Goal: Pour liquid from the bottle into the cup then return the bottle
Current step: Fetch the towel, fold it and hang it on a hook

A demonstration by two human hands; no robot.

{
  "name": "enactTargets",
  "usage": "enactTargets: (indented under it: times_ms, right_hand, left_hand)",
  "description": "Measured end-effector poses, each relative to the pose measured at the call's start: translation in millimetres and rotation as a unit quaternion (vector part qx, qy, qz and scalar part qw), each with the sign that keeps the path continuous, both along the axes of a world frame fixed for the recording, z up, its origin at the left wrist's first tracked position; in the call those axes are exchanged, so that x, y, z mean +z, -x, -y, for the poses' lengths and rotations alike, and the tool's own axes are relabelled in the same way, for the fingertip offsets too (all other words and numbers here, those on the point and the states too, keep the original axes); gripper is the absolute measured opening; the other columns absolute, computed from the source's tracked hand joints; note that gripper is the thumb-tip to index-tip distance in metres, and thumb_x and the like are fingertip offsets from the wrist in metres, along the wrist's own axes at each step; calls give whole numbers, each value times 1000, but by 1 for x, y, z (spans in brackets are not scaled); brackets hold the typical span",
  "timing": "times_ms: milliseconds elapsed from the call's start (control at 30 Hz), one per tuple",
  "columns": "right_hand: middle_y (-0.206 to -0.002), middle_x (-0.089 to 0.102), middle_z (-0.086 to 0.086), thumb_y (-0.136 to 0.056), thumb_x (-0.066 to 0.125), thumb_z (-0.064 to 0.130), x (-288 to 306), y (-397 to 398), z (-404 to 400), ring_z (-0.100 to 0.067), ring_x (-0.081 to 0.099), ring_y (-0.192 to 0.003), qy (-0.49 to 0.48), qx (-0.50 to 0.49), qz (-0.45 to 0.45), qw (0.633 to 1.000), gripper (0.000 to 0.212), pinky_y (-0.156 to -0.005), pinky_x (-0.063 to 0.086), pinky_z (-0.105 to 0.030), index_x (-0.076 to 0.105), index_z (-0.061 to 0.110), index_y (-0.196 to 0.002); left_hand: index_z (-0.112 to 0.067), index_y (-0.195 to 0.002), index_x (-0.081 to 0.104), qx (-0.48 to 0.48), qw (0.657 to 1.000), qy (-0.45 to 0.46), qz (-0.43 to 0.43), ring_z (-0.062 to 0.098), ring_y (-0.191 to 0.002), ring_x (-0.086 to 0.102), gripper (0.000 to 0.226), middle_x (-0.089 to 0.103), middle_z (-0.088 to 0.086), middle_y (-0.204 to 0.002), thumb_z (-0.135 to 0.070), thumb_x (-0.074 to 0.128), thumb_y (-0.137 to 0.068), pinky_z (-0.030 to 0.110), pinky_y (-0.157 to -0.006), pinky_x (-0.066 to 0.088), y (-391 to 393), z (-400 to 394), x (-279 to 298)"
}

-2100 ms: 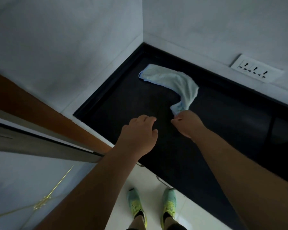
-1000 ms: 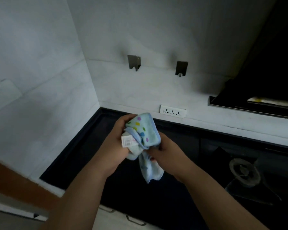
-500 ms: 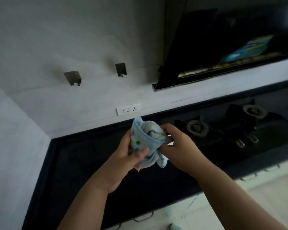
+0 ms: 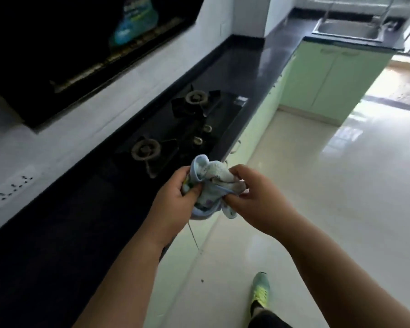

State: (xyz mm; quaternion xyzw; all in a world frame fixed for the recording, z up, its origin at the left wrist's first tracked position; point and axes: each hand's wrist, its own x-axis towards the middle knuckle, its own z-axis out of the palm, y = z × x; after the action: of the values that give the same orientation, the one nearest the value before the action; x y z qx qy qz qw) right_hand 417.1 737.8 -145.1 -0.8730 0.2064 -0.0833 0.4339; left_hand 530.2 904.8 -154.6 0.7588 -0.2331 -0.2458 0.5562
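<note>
Both hands bunch a small blue cloth (image 4: 211,185) between them: left hand (image 4: 175,200) and right hand (image 4: 253,197) each pinch it, beside the black table (image 4: 57,245).

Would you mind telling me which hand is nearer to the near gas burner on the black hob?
Left. The left hand holds the cloth just below the burner; the right hand is further right, over the floor.

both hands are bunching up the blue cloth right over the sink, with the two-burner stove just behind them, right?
Not the sink. In the head view both hands, left and right, bunch the blue cloth at the counter's edge beside the two-burner stove; the sink sits far off.
</note>
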Motion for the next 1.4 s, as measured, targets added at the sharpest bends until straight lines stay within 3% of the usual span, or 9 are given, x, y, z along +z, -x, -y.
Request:
enactTargets:
  times_ms: [333, 933, 1067, 1200, 1400]
  right_hand:
    - [-90, 69, 9, -77, 67, 31, -16, 95, 168, -18, 70, -85, -46, -199, 4, 979, 26, -78, 59, -48, 59, 38, -102]
    - [-85, 65, 7, -83, 69, 28, -11, 124, 430, -15, 63, -79, -8, -251, -37, 967, 19, -71, 55, -37, 56, 30, -97]
    - [-86, 64, 6, -83, 70, 27, -14, 115, 504, -13, 61, -77, -3, -276, -62, 959, 20, -66, 51, -35, 55, 28, -95]
    - [-87, 61, 8, -83, 69, 28, -12, 104, 590, -7, 57, -74, 13, -310, -88, 946, 20, -60, 43, -29, 52, 28, -94]
    - [-90, 61, 5, -84, 68, 28, -3, 84, 712, -15, 59, -78, 20, -367, -103, 924, 21, -64, 48, -33, 50, 25, -95]
  left_hand:
    - [-41, -116, 68, -173, 984, -32, 25, 10, -103, 74, 23, 78, -11, -105, -21, 63, -105, 47, -97, 60, 41, 213, -6]
    - [-43, -112, 69, -238, 971, -26, 23, 12, -103, 74, 24, 77, -10, -106, -22, 61, -105, 50, -98, 60, 57, 502, -5]
    - [-39, -114, 70, -265, 964, -15, 10, 13, -103, 75, 24, 78, -9, -105, -19, 62, -105, 49, -97, 60, 45, 586, -17]
    - [-35, -110, 70, -299, 954, -4, 11, 11, -95, 73, 24, 76, -11, -98, -13, 62, -103, 35, -86, 61, 28, 690, -23]
    - [-34, -112, 67, -353, 935, -11, 31, 18, -97, 72, 22, 76, -8, -97, -16, 62, -102, 41, -88, 60, 2, 834, -13]
